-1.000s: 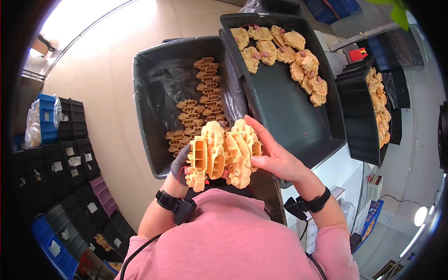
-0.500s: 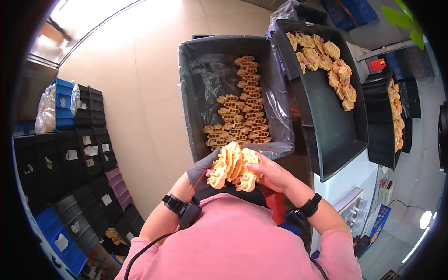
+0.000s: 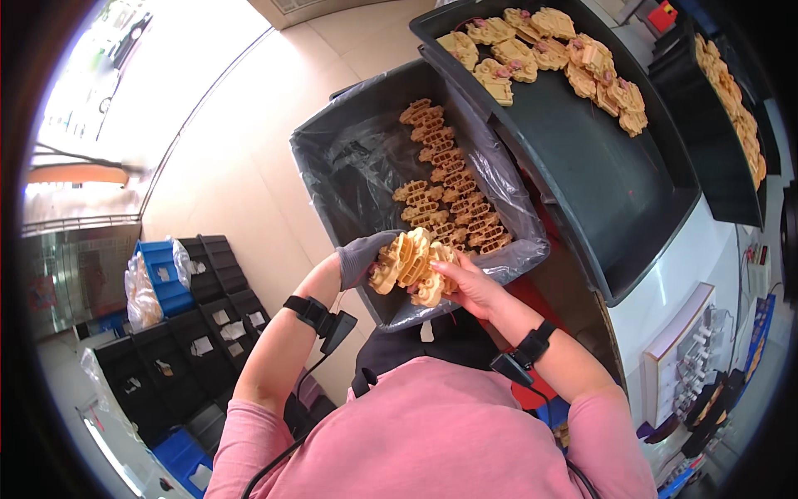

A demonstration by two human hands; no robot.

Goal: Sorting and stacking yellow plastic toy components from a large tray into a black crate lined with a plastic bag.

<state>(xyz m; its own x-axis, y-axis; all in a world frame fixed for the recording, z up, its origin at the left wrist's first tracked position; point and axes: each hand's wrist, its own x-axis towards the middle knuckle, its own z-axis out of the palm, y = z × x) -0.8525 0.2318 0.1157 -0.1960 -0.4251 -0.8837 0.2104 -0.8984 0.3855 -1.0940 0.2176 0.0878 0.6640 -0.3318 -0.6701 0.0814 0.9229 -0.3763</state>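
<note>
Both my hands grip a small bunch of yellow molded plastic parts (image 3: 413, 259) with ridged edges, held over the near edge of a plastic-lined grey bin. My left hand (image 3: 363, 256), in a grey glove, closes on the bunch from the left. Bare, my right hand (image 3: 475, 287) holds it from the right, thumb on top. How many parts are in the bunch I cannot tell. Inside the lined bin (image 3: 320, 179), more yellow parts (image 3: 449, 166) stand on edge in packed rows along the right side.
Right of the bin, a large black tray (image 3: 582, 166) carries loose yellow parts (image 3: 532, 50) at its far end. Another black tray (image 3: 706, 125) with such parts stands farther right. Stacked dark crates (image 3: 183, 333) and a blue crate (image 3: 162, 270) are at the left.
The view has turned and shifted, so bin and trays appear tilted. My hands have moved forward with the bunch, nearer the packed rows, and the parts look closer together.
</note>
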